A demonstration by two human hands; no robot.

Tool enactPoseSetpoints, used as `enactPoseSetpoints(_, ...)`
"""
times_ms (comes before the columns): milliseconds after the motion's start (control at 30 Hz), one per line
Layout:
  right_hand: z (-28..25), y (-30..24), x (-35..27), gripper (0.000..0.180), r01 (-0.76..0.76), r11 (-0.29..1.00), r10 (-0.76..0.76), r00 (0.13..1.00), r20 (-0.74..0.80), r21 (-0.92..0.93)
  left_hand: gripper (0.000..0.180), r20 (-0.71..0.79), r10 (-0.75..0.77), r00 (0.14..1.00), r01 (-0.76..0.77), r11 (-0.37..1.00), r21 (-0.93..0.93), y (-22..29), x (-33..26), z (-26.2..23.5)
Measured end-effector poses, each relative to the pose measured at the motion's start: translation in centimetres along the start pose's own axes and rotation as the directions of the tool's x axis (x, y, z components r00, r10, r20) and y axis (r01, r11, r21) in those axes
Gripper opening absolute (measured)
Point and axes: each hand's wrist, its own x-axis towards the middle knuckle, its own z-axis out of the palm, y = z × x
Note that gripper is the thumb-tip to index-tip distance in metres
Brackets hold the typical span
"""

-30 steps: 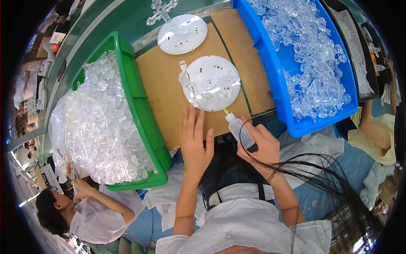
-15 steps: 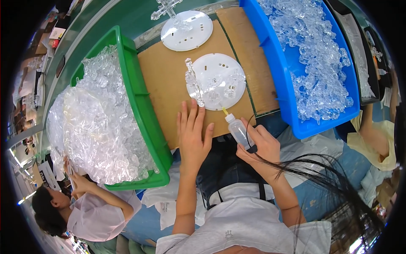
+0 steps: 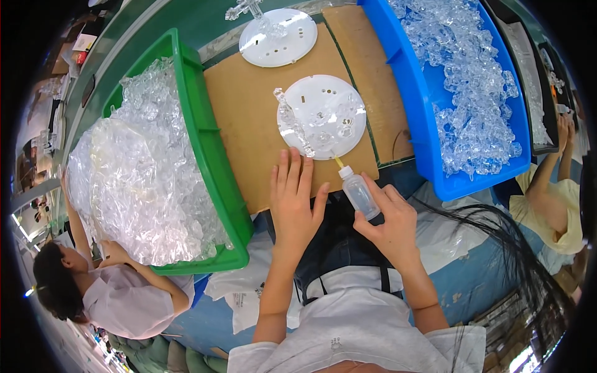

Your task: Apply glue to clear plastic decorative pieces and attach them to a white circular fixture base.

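My right hand (image 3: 393, 217) grips a small clear squeeze bottle (image 3: 359, 194) with a white cap and a yellowish nozzle. The nozzle tip is at the near edge of a round white disc (image 3: 326, 93), which has small holes and slots. My left hand (image 3: 295, 199) lies flat, fingers stretched out, its fingertips at the disc's near edge. Just beyond them a clear knobbly plastic arm (image 3: 292, 121) lies across the disc's left side. More clear plastic shapes (image 3: 329, 118) show on the disc, too glassy to make out fully.
A second white disc (image 3: 298, 46) with a clear branched piece (image 3: 249, 9) lies farther back on the brown cardboard (image 3: 239, 130). A green bin (image 3: 208, 146) of clear, partly bagged parts stands left, a blue bin (image 3: 426, 137) of clear pieces right. Co-workers (image 3: 134, 298) sit at both sides.
Both my hands have shifted slightly right, the bottle moving with the right one. The co-worker at the left has leaned and reached along the green bin.
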Motion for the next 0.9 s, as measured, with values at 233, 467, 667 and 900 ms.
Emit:
enactPoseSetpoints(233,0.50,0.23,-0.38,0.059,0.026,1.000,-0.026,0.998,-0.054,0.005,0.054,-0.008,-0.003,1.000,0.003,1.000,0.026,0.68,-0.39,0.25)
enactPoseSetpoints(467,0.74,-0.42,-0.06,0.059,0.047,0.999,-0.046,0.998,-0.044,0.020,0.055,-0.015,0.007,1.000,-0.007,0.999,0.033,0.55,-0.46,0.14)
enactPoseSetpoints(667,0.69,-0.12,-0.08,0.056,0.045,0.999,-0.043,0.997,-0.057,0.028,0.055,-0.027,0.013,1.000,-0.012,1.000,0.025,0.54,-0.38,0.24)
enactPoseSetpoints(900,-0.10,0.21,0.00,0.053,-0.020,0.986,0.028,0.999,-0.047,0.167,0.053,-0.023,0.008,1.000,-0.008,1.000,0.002,0.46,-0.29,-0.03)
